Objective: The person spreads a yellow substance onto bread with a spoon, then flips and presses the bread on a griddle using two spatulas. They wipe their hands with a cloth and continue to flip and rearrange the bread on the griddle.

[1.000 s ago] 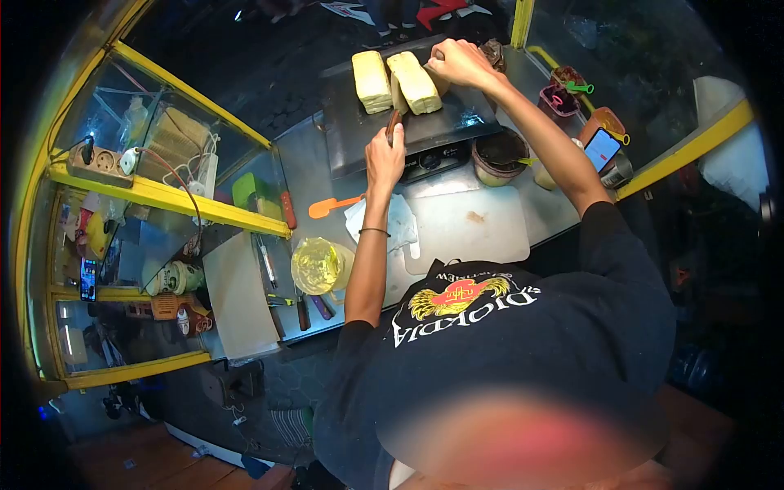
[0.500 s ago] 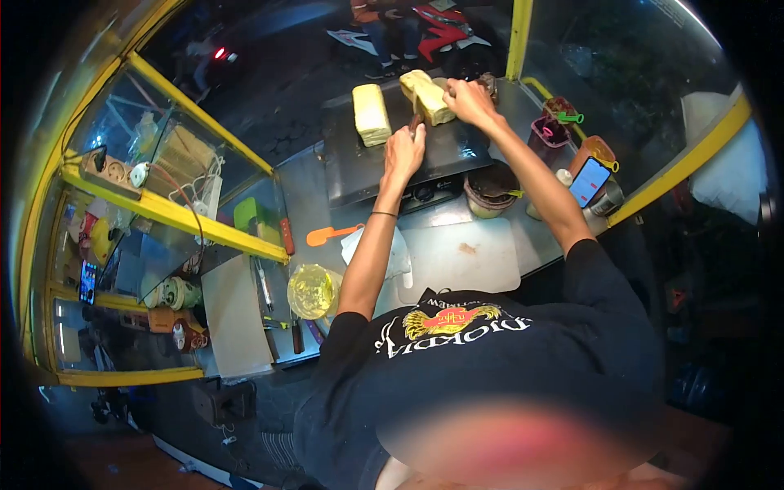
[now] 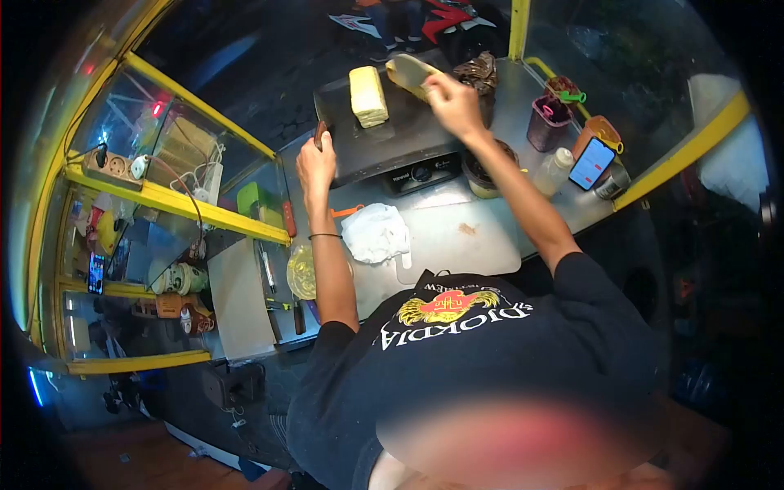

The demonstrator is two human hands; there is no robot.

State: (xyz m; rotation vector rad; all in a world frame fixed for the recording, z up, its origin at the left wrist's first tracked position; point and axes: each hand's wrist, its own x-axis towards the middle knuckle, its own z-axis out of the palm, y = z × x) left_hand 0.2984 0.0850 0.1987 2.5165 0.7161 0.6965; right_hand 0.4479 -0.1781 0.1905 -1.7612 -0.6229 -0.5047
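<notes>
My left hand (image 3: pixel 316 167) is closed around a brown-handled tool (image 3: pixel 320 135) at the griddle's left edge; its blade cannot be made out. Up and to the right, my right hand (image 3: pixel 454 104) grips a spatula (image 3: pixel 411 72) with a broad, pale, round-ended blade. That blade covers most of a yellowish piece of bread (image 3: pixel 395 75) at the far side of the black griddle (image 3: pixel 349 153). To its left a yellowish block of stacked bread (image 3: pixel 368 96) lies on the griddle, touched by neither hand.
A white cutting board (image 3: pixel 457 237) and a crumpled white plastic bag (image 3: pixel 376 233) lie before the griddle. At right are a dark-filled tub (image 3: pixel 482 181), a squeeze bottle (image 3: pixel 555 170) and a phone (image 3: pixel 592 163). Yellow posts (image 3: pixel 518 28) frame the stall.
My left hand has drawn left, away from the bread, with its tool. My right hand has shifted slightly left, and its spatula now shows over the right-hand bread, which has moved left.
</notes>
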